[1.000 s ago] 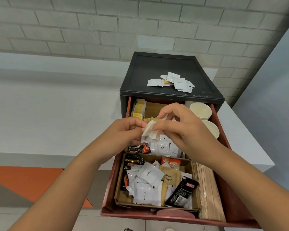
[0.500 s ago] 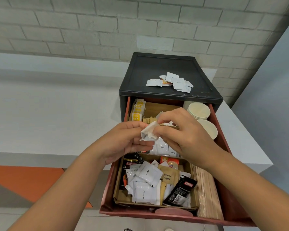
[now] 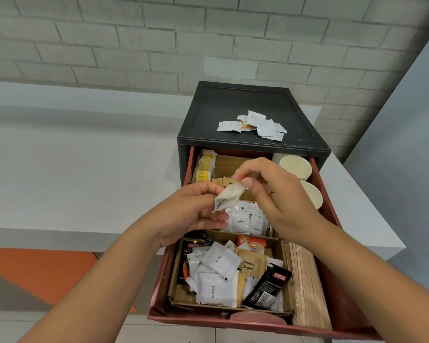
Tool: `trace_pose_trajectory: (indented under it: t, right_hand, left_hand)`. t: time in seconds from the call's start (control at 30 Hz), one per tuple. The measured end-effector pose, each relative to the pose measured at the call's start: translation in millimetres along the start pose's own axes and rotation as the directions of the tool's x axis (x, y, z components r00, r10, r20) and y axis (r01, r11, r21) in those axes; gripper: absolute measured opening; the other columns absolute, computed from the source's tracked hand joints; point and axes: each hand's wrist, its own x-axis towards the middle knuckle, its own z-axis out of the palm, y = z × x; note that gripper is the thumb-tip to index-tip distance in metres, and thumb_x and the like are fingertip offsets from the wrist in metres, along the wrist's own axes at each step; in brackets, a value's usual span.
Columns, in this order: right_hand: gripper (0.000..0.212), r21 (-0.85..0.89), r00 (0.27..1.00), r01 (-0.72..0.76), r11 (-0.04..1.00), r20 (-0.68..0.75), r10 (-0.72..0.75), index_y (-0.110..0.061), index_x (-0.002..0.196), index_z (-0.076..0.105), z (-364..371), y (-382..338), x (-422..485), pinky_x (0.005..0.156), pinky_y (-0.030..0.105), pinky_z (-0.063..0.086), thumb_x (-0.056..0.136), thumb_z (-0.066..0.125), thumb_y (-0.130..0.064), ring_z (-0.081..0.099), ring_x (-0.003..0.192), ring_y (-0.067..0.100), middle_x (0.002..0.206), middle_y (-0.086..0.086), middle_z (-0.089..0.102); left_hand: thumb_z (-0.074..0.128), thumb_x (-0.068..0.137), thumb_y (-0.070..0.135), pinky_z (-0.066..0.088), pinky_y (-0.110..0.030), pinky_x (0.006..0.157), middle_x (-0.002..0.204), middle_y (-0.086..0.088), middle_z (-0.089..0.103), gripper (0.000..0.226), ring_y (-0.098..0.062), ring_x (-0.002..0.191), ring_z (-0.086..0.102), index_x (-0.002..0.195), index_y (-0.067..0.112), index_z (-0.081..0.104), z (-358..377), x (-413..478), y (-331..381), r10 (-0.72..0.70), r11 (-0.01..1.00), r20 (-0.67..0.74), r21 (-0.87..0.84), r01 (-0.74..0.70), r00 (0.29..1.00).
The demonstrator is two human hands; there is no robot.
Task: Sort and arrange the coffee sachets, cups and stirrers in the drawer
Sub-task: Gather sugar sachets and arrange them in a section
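White worktop (image 3: pixel 72 169) carries black cabinet (image 3: pixel 245 105) at 12 o'clock; loose white sachets (image 3: pixel 254 125) on its top. Red drawer (image 3: pixel 337 280) pulled open toward 6 o'clock. Inside: paper cups (image 3: pixel 296 167) at 2 o'clock, wooden stirrers (image 3: pixel 305 280) at 4 o'clock, mixed sachets in cardboard tray (image 3: pixel 176 293) at 6 o'clock. Centre: left hand (image 3: pixel 188 214) and right hand (image 3: pixel 275 191) both pinch crumpled white sachet (image 3: pixel 227 200) above drawer.

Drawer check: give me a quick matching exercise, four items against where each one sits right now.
Items:
1. wooden stirrers
2. paper cups
3. Cream sachets
4. crumpled sachet

Places:
A. on top of the black cabinet
B. pinched between left hand and right hand
C. front right of the drawer
D. back right of the drawer

Pairs: 1-C, 2-D, 3-A, 4-B
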Motion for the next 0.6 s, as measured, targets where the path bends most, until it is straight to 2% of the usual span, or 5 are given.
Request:
trace_pose_trajectory:
  t: [0.1,0.2,0.3,0.47,0.6]
  right_hand:
    - [0.022,0.184,0.994,-0.106,0.977,0.037,0.101,-0.021,0.115,0.058,-4.0,-1.6,0.8,0.084,0.024,0.051,0.097,0.050,-0.011,0.061,0.102,0.009,0.103,-0.014,0.065]
    - [0.026,0.312,0.978,-0.191,0.931,0.139,0.154,-0.023,0.115,0.061,-7.3,-2.8,4.0,0.086,0.028,0.054,0.097,0.053,-0.006,0.063,0.103,0.014,0.105,-0.012,0.067]
    - [0.025,0.266,0.965,-0.217,0.939,0.205,0.165,-0.027,0.113,0.064,-8.8,-0.8,6.5,0.085,0.035,0.054,0.095,0.058,-0.010,0.062,0.102,0.015,0.107,-0.013,0.066]
    - [0.025,0.258,0.968,-0.165,0.952,0.227,0.107,-0.027,0.107,0.070,-8.5,1.5,3.6,0.081,0.020,0.051,0.085,0.071,-0.016,0.060,0.102,0.013,0.106,-0.014,0.064]
    - [0.031,0.308,0.960,-0.216,0.927,0.239,0.144,-0.021,0.105,0.072,-3.3,5.7,0.3,0.085,0.020,0.051,0.076,0.079,-0.014,0.061,0.102,0.012,0.106,-0.008,0.063]
  left_hand:
    - [0.058,0.097,0.009,0.060,-0.033,0.077,0.082,-0.001,0.071,0.012,-0.014,0.076,0.070,0.100,0.013,0.070,-1.7,0.3,-1.1,0.003,1.000,-0.019,0.000,-0.003,1.000]
    - [0.058,0.097,0.010,0.060,-0.034,0.077,0.083,-0.002,0.070,0.013,-0.015,0.076,0.069,0.102,0.013,0.070,-1.4,0.7,-0.7,-0.010,1.000,0.002,-0.007,0.010,1.000]
    - [0.057,0.098,0.009,0.060,-0.036,0.080,0.086,-0.003,0.070,0.014,-0.013,0.074,0.068,0.102,0.013,0.070,0.0,1.8,0.3,-0.025,0.999,0.000,-0.024,0.025,1.000]
    - [0.053,0.099,0.007,0.061,-0.036,0.078,0.088,-0.007,0.071,0.014,-0.012,0.070,0.067,0.096,0.014,0.065,-1.3,1.6,2.4,-0.012,1.000,-0.043,-0.016,0.011,0.999]
    - [0.050,0.100,0.006,0.062,-0.037,0.078,0.090,-0.011,0.070,0.024,-0.014,0.071,0.068,0.084,0.016,0.065,-3.1,1.5,5.3,-0.006,0.999,-0.071,-0.041,0.003,0.997]
